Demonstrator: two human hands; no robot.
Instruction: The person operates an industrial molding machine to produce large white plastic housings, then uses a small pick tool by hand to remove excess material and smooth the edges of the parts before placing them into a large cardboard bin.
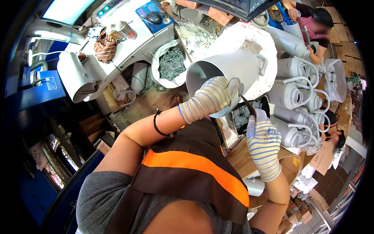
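Note:
A light grey plastic jug body (233, 62) with a wide open mouth and a curved handle at its far end lies tilted in front of me. My left hand (212, 95), in a striped knit glove, is closed on its near side by the mouth, fingers pressed to the wall. My right hand (264, 140), gloved the same way, is closed around a thin dark knife-like blade (248, 106). The blade's tip reaches to the jug's lower right side, near my left fingertips; whether it touches cannot be made out. The blade's grip is hidden in my right glove.
Behind the jug stands a large white sack (270, 80). Several similar jugs (288, 95) are stacked at the right, beside co-workers (317, 29). A white bag of grey screw-like parts (171, 64) stands by the white bench (144, 45). Another jug (74, 76) rests at the left machine. A cardboard box (243, 158) is near my right arm.

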